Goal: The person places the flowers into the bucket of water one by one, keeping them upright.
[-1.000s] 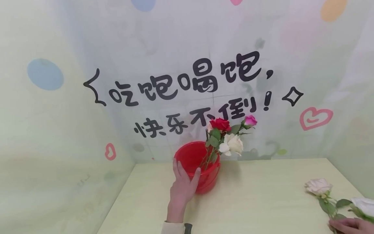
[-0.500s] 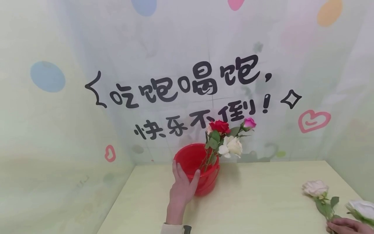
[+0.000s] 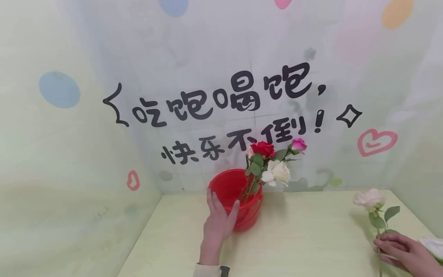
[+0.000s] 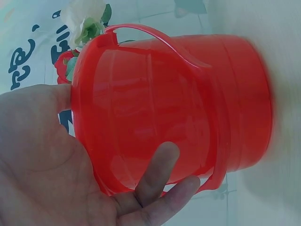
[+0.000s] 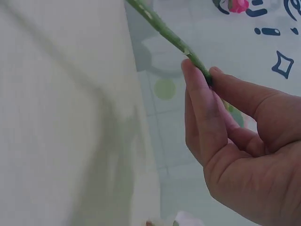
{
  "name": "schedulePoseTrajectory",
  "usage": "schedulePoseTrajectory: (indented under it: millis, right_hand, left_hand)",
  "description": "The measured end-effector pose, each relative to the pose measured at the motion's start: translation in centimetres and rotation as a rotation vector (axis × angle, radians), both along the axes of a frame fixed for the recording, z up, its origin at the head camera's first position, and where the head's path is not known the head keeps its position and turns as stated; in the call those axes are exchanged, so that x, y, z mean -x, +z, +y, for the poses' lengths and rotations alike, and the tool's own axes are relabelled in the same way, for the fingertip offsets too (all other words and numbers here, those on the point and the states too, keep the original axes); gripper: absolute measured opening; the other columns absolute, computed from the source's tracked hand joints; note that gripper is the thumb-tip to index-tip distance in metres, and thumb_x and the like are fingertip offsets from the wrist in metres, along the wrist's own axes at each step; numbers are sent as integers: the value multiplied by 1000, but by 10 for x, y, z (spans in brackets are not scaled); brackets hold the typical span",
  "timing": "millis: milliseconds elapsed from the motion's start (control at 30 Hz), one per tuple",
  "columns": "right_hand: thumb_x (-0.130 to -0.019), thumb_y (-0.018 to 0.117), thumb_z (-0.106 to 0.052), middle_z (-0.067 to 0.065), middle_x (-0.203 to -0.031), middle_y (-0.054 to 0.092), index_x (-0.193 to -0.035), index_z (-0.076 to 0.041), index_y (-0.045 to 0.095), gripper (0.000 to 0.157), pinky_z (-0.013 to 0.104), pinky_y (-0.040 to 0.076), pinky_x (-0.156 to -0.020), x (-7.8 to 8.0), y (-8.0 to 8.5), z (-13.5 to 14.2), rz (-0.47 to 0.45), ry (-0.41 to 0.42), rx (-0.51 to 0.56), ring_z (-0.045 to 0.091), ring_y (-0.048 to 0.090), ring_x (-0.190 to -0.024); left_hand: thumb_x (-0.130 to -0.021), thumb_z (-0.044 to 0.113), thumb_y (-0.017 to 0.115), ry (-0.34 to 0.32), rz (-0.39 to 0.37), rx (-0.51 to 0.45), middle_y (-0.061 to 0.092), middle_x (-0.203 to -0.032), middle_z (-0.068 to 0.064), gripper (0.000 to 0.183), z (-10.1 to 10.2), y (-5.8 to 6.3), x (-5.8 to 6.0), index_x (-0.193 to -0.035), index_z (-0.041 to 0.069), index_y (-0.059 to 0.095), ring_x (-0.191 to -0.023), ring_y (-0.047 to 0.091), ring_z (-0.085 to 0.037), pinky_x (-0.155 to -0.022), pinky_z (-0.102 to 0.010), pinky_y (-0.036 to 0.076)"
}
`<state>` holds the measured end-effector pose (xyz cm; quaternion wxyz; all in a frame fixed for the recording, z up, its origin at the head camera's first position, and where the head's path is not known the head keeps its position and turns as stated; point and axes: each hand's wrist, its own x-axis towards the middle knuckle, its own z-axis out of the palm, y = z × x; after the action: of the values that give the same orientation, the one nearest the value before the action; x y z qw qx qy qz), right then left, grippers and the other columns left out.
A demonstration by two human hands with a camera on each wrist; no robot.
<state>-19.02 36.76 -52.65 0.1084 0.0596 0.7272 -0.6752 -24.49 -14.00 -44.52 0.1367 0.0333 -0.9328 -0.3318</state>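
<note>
A red bucket (image 3: 247, 217) stands on the table, its handle (image 4: 160, 35) hanging down its side. My left hand (image 3: 218, 225) holds its near rim, thumb and fingers spread along it; in the left wrist view two fingers (image 4: 164, 165) lie outside the wall. Inside the bucket lean stems bearing a red rose (image 3: 263, 149), a cream rose (image 3: 277, 173) and a magenta bud (image 3: 298, 145). At the right, my right hand (image 3: 408, 250) pinches the stem of a pale pink rose (image 3: 369, 200) between thumb and fingers. The green stem (image 5: 164, 30) runs past the fingertips in the right wrist view.
A white flower (image 3: 432, 244) lies at the table's right side, partly behind the right hand. The pale table (image 3: 304, 238) meets a printed backdrop (image 3: 207, 57) with black lettering behind the bucket, and side panels close in on left and right.
My right hand has raised the pale pink rose off the table, turning it more upright and shifting it slightly left, away from the white flower. My left hand stays on the bucket.
</note>
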Motion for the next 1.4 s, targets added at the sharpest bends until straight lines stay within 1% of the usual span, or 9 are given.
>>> schedulePoseTrajectory:
  millis: [67,167,333,533,833,1000,1133,1267,1400]
  right_hand:
    - [-107,63,-10,-7,-101,75,-112,-4,67,9,34,63,-84,2,10,-11,52,-81,46,6,74,-90]
    - [-107,60,-5,-7,-101,74,-113,-4,66,8,31,63,-83,5,22,-25,184,-93,103,7,74,-92]
    - [-105,57,6,1,-101,76,-110,-7,69,18,30,63,-82,9,41,-47,364,-35,234,14,77,-93]
    - [-104,55,11,6,-101,78,-111,-4,70,21,31,62,-86,25,68,-77,489,39,327,18,78,-95]
    - [-97,64,14,8,-97,78,-107,0,68,17,30,61,-82,50,128,-133,699,-125,537,16,79,-88]
    - [-96,68,10,7,-97,75,-108,1,66,15,32,60,-83,63,161,-157,753,-155,586,16,79,-87]
    - [-96,70,7,8,-96,74,-107,1,64,14,32,60,-84,72,177,-175,770,-173,611,16,78,-86]
    - [-96,69,8,8,-94,71,-105,1,64,12,32,61,-85,81,186,-191,716,-230,696,17,78,-84]
    - [-94,72,8,7,-93,69,-104,1,65,15,31,62,-83,93,191,-208,644,-363,775,16,75,-82]
  left_hand:
    - [-96,54,67,1,-1,-3,21,-168,-22,106,0,0,0,-166,-2,10,-57,56,-17,-60,-38,61]
    - [-96,54,67,0,0,-8,23,-167,-22,107,1,0,0,-166,-1,9,-57,57,-17,-61,-39,61]
    - [-96,56,66,0,3,1,20,-168,-21,107,1,-2,1,-166,-2,9,-57,56,-17,-60,-38,61]
    - [-97,57,65,9,20,23,20,-168,-21,106,-1,-4,4,-166,-2,10,-60,58,-16,-62,-40,62]
    - [-96,54,68,4,2,7,22,-168,-22,107,0,-1,1,-166,-2,10,-60,58,-17,-65,-43,63]
    - [-95,54,69,4,2,5,23,-168,-22,108,1,-1,1,-166,-1,10,-60,58,-18,-64,-42,63]
    - [-95,55,69,5,3,0,24,-167,-22,108,2,0,1,-166,-1,10,-60,59,-17,-64,-42,63]
    - [-96,54,68,7,3,0,25,-166,-23,107,2,-2,3,-166,-2,9,-60,59,-17,-64,-42,63]
    - [-96,56,67,20,-19,15,24,-167,-21,108,1,-6,5,-167,0,7,-61,60,-17,-65,-41,63]
